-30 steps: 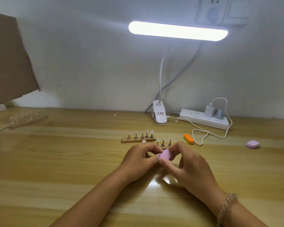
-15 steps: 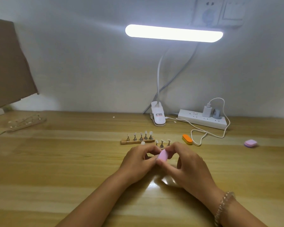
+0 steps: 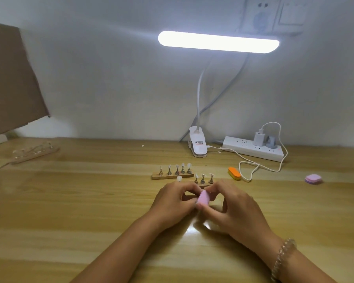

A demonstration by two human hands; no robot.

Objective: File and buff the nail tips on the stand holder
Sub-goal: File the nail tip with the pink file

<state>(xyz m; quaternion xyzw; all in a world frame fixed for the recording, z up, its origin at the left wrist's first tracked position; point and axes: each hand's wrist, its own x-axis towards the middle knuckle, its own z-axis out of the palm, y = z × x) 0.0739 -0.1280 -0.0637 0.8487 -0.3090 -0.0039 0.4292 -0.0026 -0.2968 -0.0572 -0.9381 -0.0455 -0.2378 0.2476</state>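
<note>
My right hand [image 3: 231,207] pinches a small pink buffer block [image 3: 203,198] between thumb and fingers. My left hand [image 3: 172,203] is curled close against the block, pinching something small that its fingers hide. Just beyond the hands stands a wooden stand holder [image 3: 172,176] with several nail tips on metal pegs. A second stand holder [image 3: 203,183] with three nail tips sits right behind my fingers, partly hidden. One loose clear nail tip [image 3: 179,178] lies in front of the first holder.
An orange buffer block [image 3: 234,173] and another pink block [image 3: 313,178] lie to the right. A clip lamp base [image 3: 198,145], a power strip [image 3: 253,149] and a white cable [image 3: 251,170] sit at the back. Another wooden holder [image 3: 35,153] is far left, near cardboard [image 3: 10,78].
The pink block has tilted and shifted slightly between my fingers. The view has drifted a little; the hands stay at the same spot on the table.
</note>
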